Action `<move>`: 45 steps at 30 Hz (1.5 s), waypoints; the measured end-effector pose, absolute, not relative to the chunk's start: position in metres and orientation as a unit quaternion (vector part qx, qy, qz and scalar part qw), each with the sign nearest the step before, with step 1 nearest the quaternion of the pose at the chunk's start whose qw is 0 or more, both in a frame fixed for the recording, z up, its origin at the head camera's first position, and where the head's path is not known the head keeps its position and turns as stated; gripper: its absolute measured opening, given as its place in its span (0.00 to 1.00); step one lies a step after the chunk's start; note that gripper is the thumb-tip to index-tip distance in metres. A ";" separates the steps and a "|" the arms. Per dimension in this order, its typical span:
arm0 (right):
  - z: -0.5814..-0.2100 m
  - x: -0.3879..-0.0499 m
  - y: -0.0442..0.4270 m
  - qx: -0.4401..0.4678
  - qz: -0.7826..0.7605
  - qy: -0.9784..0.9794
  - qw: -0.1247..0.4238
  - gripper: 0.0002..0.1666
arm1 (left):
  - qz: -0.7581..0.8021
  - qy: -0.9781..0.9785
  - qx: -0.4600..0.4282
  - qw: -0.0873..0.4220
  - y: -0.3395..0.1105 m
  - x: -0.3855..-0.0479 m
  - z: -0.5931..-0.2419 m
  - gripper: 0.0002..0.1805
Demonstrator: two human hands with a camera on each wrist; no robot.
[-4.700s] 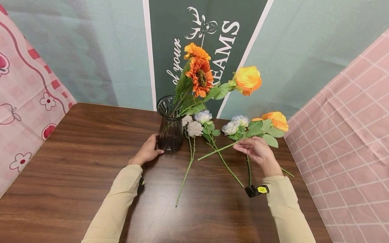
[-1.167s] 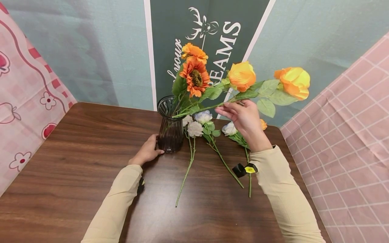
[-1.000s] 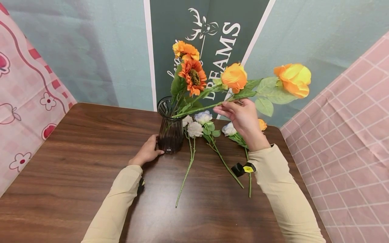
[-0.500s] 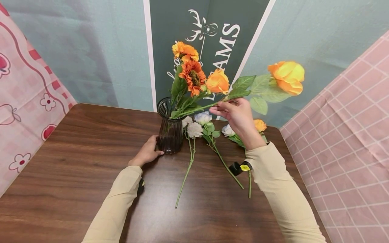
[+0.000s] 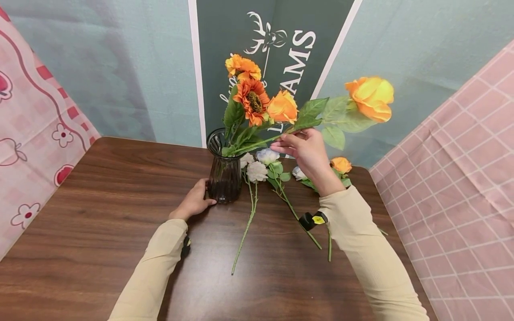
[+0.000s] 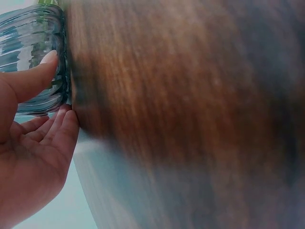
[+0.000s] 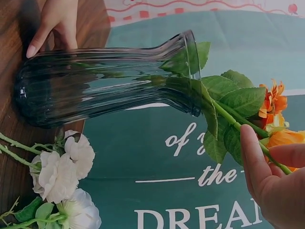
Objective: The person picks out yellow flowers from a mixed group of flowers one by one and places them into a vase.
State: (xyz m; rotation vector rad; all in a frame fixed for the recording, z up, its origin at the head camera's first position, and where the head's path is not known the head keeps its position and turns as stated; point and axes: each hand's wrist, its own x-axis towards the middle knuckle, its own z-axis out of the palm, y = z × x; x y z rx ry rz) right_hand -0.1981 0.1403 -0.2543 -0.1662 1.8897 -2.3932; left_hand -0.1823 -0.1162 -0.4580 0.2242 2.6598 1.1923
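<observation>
A dark glass vase (image 5: 225, 180) stands upright on the table, and my left hand (image 5: 194, 199) holds its base, thumb in front, as the left wrist view also shows. In the vase are an orange sunflower (image 5: 253, 101), a lighter orange flower (image 5: 242, 67) behind it, and an orange rose (image 5: 283, 107) leaning right. My right hand (image 5: 307, 149) pinches the stem of a yellow-orange rose (image 5: 371, 98), its bloom out to the right. That stem slants down left to the vase mouth (image 7: 193, 71); leaves partly hide its lower end.
Pale flowers (image 5: 257, 171) lie right of the vase, one long stem reaching toward me. A bluish-white rose (image 5: 268, 156) lies beside them. Another orange flower (image 5: 341, 165) and a partly hidden white one (image 5: 298, 173) lie beyond my right wrist. A pink grid cloth (image 5: 462, 200) borders the right.
My right hand has lifted the yellow-orange rose from the right pile and carried it left, its stem reaching the vase mouth. The flowers in the vase have shifted left. My left hand stays put.
</observation>
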 end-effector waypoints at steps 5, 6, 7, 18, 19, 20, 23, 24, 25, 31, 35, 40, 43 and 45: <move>-0.256 -0.199 0.139 -0.069 -0.763 0.641 0.055 0.04 | 0.404 0.905 0.077 0.104 -0.116 -0.182 -0.459 0.38; -0.256 -0.200 0.139 -0.071 -0.759 0.644 0.057 0.04 | 0.404 0.906 0.078 0.104 -0.116 -0.182 -0.459 0.38; -0.256 -0.200 0.138 -0.072 -0.755 0.649 0.057 0.04 | 0.403 0.906 0.079 0.103 -0.116 -0.182 -0.459 0.38; -0.256 -0.204 0.137 -0.075 -0.742 0.664 0.060 0.05 | 0.403 0.905 0.080 0.107 -0.116 -0.182 -0.459 0.38; -0.255 -0.204 0.137 -0.075 -0.742 0.663 0.062 0.05 | 0.404 0.905 0.080 0.108 -0.116 -0.183 -0.459 0.38; -0.255 -0.205 0.137 -0.075 -0.742 0.663 0.063 0.04 | 0.404 0.905 0.081 0.108 -0.116 -0.183 -0.459 0.38; -0.255 -0.205 0.136 -0.075 -0.744 0.660 0.070 0.04 | 0.405 0.904 0.079 0.110 -0.116 -0.182 -0.459 0.38; -0.254 -0.204 0.136 -0.075 -0.744 0.660 0.072 0.04 | 0.404 0.904 0.080 0.110 -0.116 -0.182 -0.459 0.38; -0.254 -0.204 0.135 -0.076 -0.742 0.661 0.075 0.04 | 0.404 0.905 0.079 0.110 -0.116 -0.182 -0.459 0.38; -0.255 -0.205 0.132 -0.076 -0.735 0.668 0.088 0.06 | 0.404 0.905 0.079 0.110 -0.116 -0.182 -0.459 0.38; -0.257 -0.206 0.130 -0.074 -0.734 0.668 0.098 0.08 | 0.404 0.905 0.080 0.106 -0.116 -0.182 -0.460 0.37; -0.258 -0.206 0.127 -0.060 -0.734 0.667 0.112 0.07 | 0.403 0.906 0.084 0.097 -0.116 -0.182 -0.461 0.37; -0.259 -0.206 0.127 -0.055 -0.734 0.667 0.114 0.07 | 0.405 0.906 0.087 0.092 -0.116 -0.182 -0.461 0.37; -0.260 -0.206 0.127 -0.056 -0.735 0.666 0.114 0.07 | 0.407 0.905 0.087 0.091 -0.116 -0.181 -0.462 0.37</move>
